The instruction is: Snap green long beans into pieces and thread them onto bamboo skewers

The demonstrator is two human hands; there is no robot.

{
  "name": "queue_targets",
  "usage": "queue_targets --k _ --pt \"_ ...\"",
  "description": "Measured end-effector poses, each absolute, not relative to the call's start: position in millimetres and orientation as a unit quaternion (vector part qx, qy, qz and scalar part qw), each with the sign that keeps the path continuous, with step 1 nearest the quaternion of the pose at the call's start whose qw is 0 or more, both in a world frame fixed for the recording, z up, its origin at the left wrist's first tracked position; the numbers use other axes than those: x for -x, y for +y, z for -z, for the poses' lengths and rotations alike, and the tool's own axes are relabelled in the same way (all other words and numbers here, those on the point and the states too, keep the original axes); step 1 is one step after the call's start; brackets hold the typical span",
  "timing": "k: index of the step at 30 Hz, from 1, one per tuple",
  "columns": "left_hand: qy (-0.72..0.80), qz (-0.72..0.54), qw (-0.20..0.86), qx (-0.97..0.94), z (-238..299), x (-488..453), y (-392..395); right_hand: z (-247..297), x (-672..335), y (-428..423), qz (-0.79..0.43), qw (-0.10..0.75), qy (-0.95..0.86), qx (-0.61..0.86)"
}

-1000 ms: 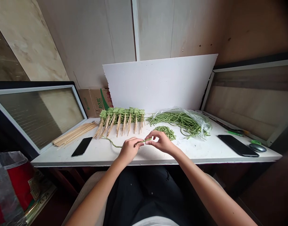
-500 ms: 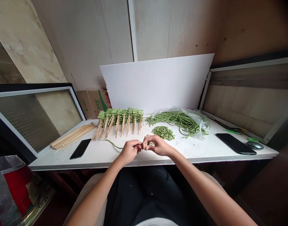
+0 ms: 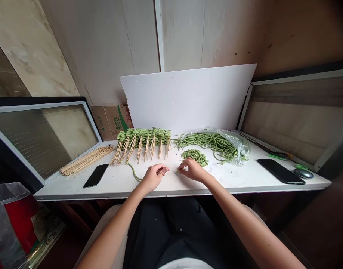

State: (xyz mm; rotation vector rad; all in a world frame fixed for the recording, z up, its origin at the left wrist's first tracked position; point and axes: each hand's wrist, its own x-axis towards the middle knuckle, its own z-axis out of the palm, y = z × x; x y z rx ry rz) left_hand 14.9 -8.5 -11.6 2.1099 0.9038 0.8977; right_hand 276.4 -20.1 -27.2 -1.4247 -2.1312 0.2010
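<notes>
My left hand [image 3: 153, 176] is closed on a long green bean [image 3: 133, 171] that trails left over the white table [image 3: 244, 179]. A short way to the right, my right hand [image 3: 191, 170] pinches a small broken-off bean piece near its fingertips. Just behind that hand lies a small pile of cut bean pieces [image 3: 195, 156]. Further back a plastic bag of long beans [image 3: 216, 144] lies open. A row of finished bean skewers [image 3: 143, 141] stands behind the left hand.
Bare bamboo sticks [image 3: 86, 160] and a black phone [image 3: 96, 175] lie at the left. A second phone [image 3: 280, 171], green scissors [image 3: 278, 155] and a round object [image 3: 303, 173] sit at the right. A white foam board [image 3: 188, 97] and cardboard box [image 3: 111, 121] stand behind.
My hands met over the bean, then drew apart; the right hand now holds a short piece separate from the long bean in the left.
</notes>
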Motion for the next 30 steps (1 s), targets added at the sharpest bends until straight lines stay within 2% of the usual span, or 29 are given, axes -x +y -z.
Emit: queue_targets --k 7,13,16,18,24,27,30 --pt "0.285 -0.306 0.28 -0.864 19 -14 -9 23 -282 -22 -0.054 0.276 -0.792 0.542" --pt "0.307 -0.329 0.282 -0.847 24 -17 -7 -2 -269 -32 -0.184 0.36 -0.756 0.515" --pt "0.309 -0.365 0.299 -0.826 23 -18 -5 -11 -265 -38 -0.223 0.372 -0.757 0.49" --pt "0.314 -0.379 0.298 -0.818 22 -19 -5 -12 -269 -40 -0.188 0.342 -0.782 0.486" --pt "0.324 -0.376 0.291 -0.818 20 -19 -6 3 -293 -32 -0.164 0.129 -0.785 0.583" --pt "0.323 -0.37 0.287 -0.822 20 -18 -6 9 -295 -28 -0.178 0.12 -0.78 0.588" --pt "0.323 -0.37 0.285 -0.824 20 -18 -6 13 -291 -26 -0.141 0.16 -0.792 0.572"
